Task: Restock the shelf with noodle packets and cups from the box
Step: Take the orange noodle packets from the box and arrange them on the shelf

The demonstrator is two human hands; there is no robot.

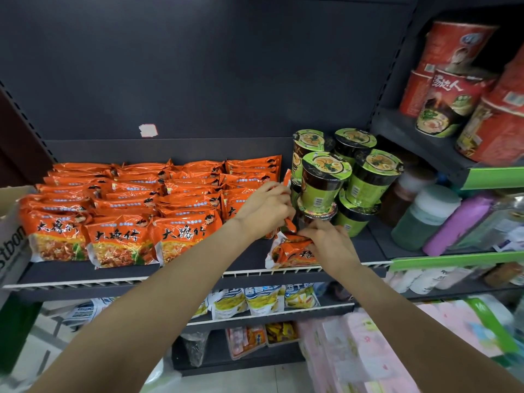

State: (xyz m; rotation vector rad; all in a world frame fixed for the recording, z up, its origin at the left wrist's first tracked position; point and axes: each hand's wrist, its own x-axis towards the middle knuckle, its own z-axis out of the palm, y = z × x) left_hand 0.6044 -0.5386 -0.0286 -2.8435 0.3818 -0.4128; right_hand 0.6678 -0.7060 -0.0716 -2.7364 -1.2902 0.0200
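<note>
Nearest me, below my arms, the lower shelves hold yellow-and-white snack pouches [256, 300] and, to the right, pink wrapped packs [368, 350] above a pale tiled floor [255, 378]. Above them runs the dark shelf [198, 265] I am working at, with a white ribbed front rail and a dark back panel [198, 66] behind it.

My right hand [330, 243] lies on an orange noodle packet [292, 251] lying flat at the front edge of that shelf, fingers curled over its top. My left hand [265, 209] grips a second orange packet [287, 182] held upright on its edge (just beside the green cups, between them and the orange rows).

Left of my hands the shelf is filled with rows of orange noodle packets [122, 217], stacked several deep toward the back panel. At the far left edge a corner of the cardboard box [12, 234] shows; its contents are out of sight.

Right of my hands stand green-lidded noodle cups [326, 182], stacked two high. Beyond them, on the adjoining unit, are bottles and jars [425, 217] at my level and red noodle bowls [448, 100] on the shelf above.
</note>
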